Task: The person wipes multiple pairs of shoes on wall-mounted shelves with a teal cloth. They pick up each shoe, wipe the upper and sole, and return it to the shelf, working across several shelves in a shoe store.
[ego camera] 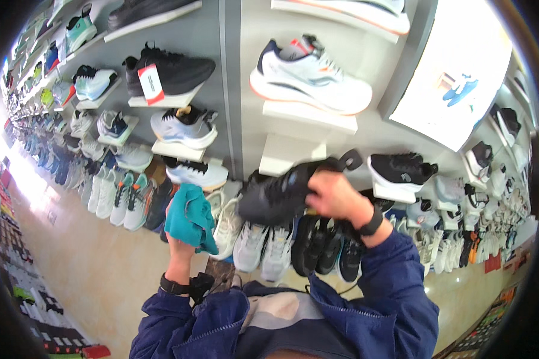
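A black sneaker point(274, 195) is in my right hand point(337, 195), gripped near its heel, with its toe pointing left; it looks slightly blurred. My left hand point(179, 244) holds a crumpled teal cloth point(191, 220), which covers most of the fingers. Just above the black sneaker, a small white wall shelf point(289, 152) carries no shoe. Over that shelf, a white running shoe point(312, 83) with an orange-edged sole rests on another shelf. To the right of my right hand, a black sneaker with a white sole point(402, 170) stands on its own shelf.
Pairs of shoes stand in a low row before me, among them grey-white sneakers point(265, 251) and black sneakers point(316, 244). A tagged black shoe point(175, 72) is on the upper left shelf. A bright poster panel point(453, 89) hangs at the upper right. Tiled floor point(90, 260) shows at left.
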Motion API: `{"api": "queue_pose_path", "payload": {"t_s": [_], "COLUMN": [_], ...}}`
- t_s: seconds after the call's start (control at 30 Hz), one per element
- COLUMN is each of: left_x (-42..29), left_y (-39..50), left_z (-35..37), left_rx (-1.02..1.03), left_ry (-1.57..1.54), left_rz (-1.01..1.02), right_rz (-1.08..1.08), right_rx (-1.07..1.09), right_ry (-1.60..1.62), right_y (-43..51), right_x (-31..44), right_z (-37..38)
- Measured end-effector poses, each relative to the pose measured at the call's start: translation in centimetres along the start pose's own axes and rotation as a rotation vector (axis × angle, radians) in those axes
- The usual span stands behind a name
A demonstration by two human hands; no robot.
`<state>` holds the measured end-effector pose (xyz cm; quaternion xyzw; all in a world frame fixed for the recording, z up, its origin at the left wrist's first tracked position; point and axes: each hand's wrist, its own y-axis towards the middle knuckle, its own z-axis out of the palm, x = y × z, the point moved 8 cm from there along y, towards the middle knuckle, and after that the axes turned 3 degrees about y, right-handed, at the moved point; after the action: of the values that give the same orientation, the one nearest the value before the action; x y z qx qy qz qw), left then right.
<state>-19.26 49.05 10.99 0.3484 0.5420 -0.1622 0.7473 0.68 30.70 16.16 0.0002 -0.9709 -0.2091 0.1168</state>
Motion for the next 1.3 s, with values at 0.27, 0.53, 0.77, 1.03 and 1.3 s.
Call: {"api": "queue_pose_path", "payload": {"t_s": [0.27, 0.53, 0.77, 1.03, 1.3], "left_x": [2.1, -0.2, -0.5, -4.4, -3.2], "left_y": [3.1, 0.3, -4.7, -1.8, -10.7], "left_z": [8.9, 12.0, 9.6, 4.1, 13.9], "left_rx": [0.695, 0.927, 1.237, 0.406, 0.529], "left_ry": [-0.07, 0.19, 0.5, 0.225, 0.791], "left_rz": [-0.018, -0.037, 0.001, 0.335, 0.838], "right_rz": [-0.42, -0.183, 0.232, 0.893, 1.065], "right_rx": [0.158, 0.114, -0.133, -0.861, -0.828], "right_ry": [0.115, 0.094, 0.052, 0.98, 1.365], "right_y": [-1.7, -3.3, -5.6, -9.9, -6.7], "right_x": [10.8, 10.1, 2.6, -4.5, 0.7], "right_z": [0.9, -1.3, -1.3, -0.6, 5.4]}}
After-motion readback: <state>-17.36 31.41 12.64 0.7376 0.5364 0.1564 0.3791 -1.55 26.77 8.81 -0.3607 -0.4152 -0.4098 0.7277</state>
